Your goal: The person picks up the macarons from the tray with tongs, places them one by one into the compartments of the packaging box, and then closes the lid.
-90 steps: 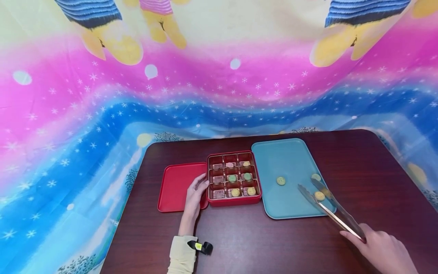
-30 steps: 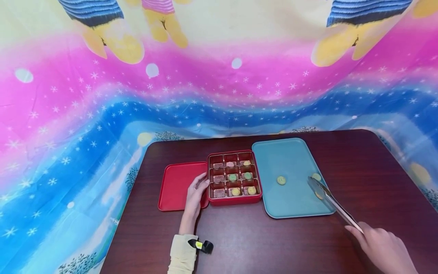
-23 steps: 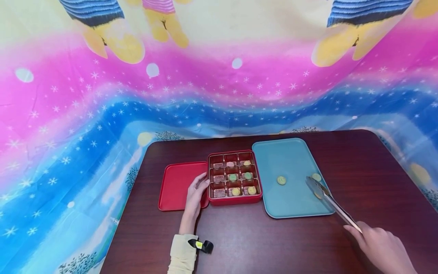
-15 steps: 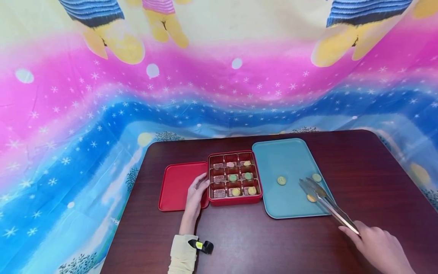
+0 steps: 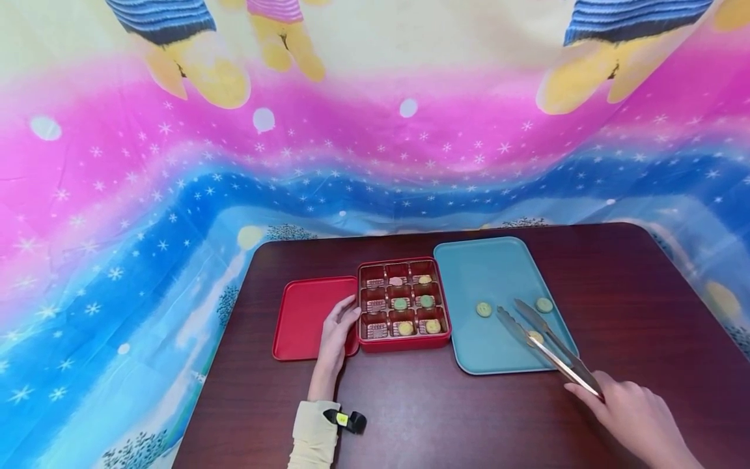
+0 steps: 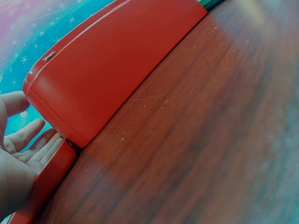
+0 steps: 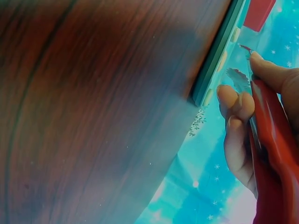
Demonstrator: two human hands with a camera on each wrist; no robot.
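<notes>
My right hand point(image 5: 633, 410) grips red-handled metal tongs point(image 5: 553, 359) over the right part of a teal tray point(image 5: 486, 260). The tong arms stand spread, with a yellow cookie point(image 5: 534, 338) on the tray between them, partly hidden by one arm. Two pale green cookies lie apart on the tray: one cookie point(image 5: 483, 309) left of the tong tips, another cookie point(image 5: 543, 305) near the right rim. My left hand point(image 5: 336, 332) touches the left side of a red box point(image 5: 404, 344) with fairly straight fingers. Inside the box, pink, yellow and green cookies sit in the middle and right columns; the left column holds none.
A flat red lid point(image 5: 310, 319) lies left of the box, under my left hand. The box stands close against the tray's left edge. A dark wooden table point(image 5: 422, 410) carries everything, with a patterned cloth point(image 5: 375, 150) hanging behind it.
The tongs closed about the yellow cookie, then spread again and moved left. The yellow cookie now lies further left on the tray. My left hand stays at the box.
</notes>
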